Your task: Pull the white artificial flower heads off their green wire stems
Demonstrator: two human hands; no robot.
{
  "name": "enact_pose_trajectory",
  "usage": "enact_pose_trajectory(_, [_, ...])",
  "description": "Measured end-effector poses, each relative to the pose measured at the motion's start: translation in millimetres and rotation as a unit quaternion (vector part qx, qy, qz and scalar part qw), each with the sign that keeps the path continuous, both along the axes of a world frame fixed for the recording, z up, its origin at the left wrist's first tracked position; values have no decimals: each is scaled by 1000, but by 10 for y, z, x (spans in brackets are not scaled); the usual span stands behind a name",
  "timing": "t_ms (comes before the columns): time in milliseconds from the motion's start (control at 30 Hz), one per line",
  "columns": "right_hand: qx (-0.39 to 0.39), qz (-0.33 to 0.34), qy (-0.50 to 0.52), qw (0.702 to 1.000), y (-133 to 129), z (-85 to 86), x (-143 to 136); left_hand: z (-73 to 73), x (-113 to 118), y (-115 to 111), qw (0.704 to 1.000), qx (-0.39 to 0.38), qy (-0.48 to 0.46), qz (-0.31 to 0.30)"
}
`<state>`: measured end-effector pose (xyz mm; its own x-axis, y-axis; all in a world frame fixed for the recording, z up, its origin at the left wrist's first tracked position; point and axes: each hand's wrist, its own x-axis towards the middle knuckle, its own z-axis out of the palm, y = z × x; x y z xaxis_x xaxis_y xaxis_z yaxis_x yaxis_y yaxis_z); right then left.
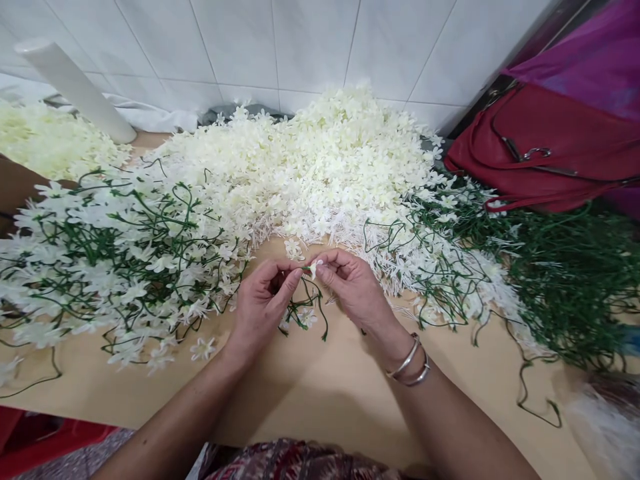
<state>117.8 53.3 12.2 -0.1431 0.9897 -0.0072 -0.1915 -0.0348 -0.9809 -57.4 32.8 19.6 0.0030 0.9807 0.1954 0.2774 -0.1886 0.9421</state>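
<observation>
My left hand (265, 297) pinches the green plastic stem (307, 268) of an artificial flower between thumb and forefinger. Meeting it from the other side, my right hand (353, 283) is closed on a small white artificial flower (315, 267) at the stem's tip. The petals are mostly covered by my fingers. Below the hands dangle more curly green stems (320, 307) of the piece, with a white bloom (306, 318) near the tabletop. One loose white blossom (294, 249) lies just beyond my fingertips.
Loose white and cream blossoms (345, 153) are heaped against the tiled wall. Flowered stems (125, 253) pile up at left, bare green stems (565, 280) at right. A red handbag (545, 147) stands at back right, a white roll (80, 90) at back left. The table (320, 400) is light wood.
</observation>
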Motion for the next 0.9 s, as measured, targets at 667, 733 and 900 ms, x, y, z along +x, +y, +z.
enact_pose_trajectory(667, [-7,14,-49,999,-16,-41,-47,-279,-40,10,982,-108,-141,-61])
enact_pose_trajectory(733, [-5,12,-48,999,-33,-44,-72,-262,-34,15,981,-107,-153,-59])
enact_pose_trajectory(900, [-11,10,-30,999,-51,-44,-109,-214,-28,13,977,-116,-170,-57])
